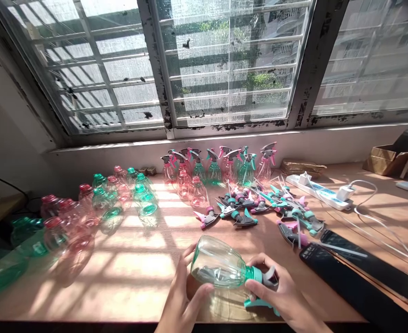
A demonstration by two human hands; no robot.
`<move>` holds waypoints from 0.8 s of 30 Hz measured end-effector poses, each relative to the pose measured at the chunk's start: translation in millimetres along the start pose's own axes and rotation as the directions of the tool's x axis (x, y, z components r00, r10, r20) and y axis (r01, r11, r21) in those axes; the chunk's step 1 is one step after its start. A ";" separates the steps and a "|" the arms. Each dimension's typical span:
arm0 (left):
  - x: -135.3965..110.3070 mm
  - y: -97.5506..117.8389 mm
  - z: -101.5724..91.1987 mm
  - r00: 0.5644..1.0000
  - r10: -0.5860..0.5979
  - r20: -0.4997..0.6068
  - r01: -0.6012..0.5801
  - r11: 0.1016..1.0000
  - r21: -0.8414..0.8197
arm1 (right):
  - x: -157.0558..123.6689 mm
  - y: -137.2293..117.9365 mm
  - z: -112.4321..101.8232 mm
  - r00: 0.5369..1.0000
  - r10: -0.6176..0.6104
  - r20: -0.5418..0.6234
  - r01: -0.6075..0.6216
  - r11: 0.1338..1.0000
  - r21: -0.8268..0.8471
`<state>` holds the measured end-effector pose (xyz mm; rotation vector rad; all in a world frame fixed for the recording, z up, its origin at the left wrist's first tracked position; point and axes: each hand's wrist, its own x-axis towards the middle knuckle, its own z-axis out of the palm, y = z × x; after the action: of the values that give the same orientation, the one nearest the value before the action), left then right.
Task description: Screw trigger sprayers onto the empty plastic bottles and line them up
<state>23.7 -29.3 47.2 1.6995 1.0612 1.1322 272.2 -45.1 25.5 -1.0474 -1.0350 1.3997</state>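
Observation:
My left hand (pixel 185 296) cups the body of a clear green-tinted plastic spray bottle (pixel 217 263), which lies tilted on its side above the wooden bench (pixel 137 296). My right hand (pixel 280 296) grips the teal and grey trigger spray head (pixel 264 282) at the bottle's neck. A thin dip tube shows through the bottle wall. Beyond my hands lies a heap of loose pink and teal trigger heads (pixel 245 208). Several bare pink and green bottles (pixel 113 203) stand or lie to the left.
Finished pink and green spray bottles (pixel 214 171) stand along the sill wall. To the right lie a white power strip (pixel 316 192), black phones (pixel 366 263), a black strip (pixel 349 286) and a cardboard box (pixel 386 159). A barred window (pixel 231 64) rises behind the bench.

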 end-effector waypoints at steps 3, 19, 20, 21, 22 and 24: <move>-1.0 1.6 -0.2 0.999 -0.016 -0.027 0.016 1.000 0.023 | -0.1 -2.1 -0.1 1.000 -0.002 0.005 0.002 1.000 -0.019; -0.4 8.4 0.6 0.997 -0.073 0.001 0.072 0.995 0.073 | 3.2 1.7 -2.6 1.000 0.003 0.025 -0.002 0.999 -0.043; -0.2 6.7 1.5 0.998 -0.060 -0.003 0.060 0.996 0.065 | 4.2 1.3 -3.4 1.000 0.008 0.029 -0.007 0.999 -0.037; -0.3 4.2 2.7 0.999 -0.045 -0.008 0.046 0.998 0.041 | 5.3 1.1 -4.3 0.999 0.013 0.031 -0.012 1.000 -0.029; -0.6 1.2 4.1 0.999 -0.034 -0.014 0.034 0.999 0.003 | 6.4 1.2 -5.2 0.999 0.016 0.031 -0.015 1.000 -0.019; -1.4 -4.7 6.5 0.999 -0.023 -0.036 0.020 0.997 -0.077 | 8.3 2.3 -6.7 0.999 0.014 0.034 -0.014 1.000 0.007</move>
<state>28.6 -30.2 40.7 1.6090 1.0429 1.1799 277.7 -36.8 21.1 -1.0304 -1.0487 1.4363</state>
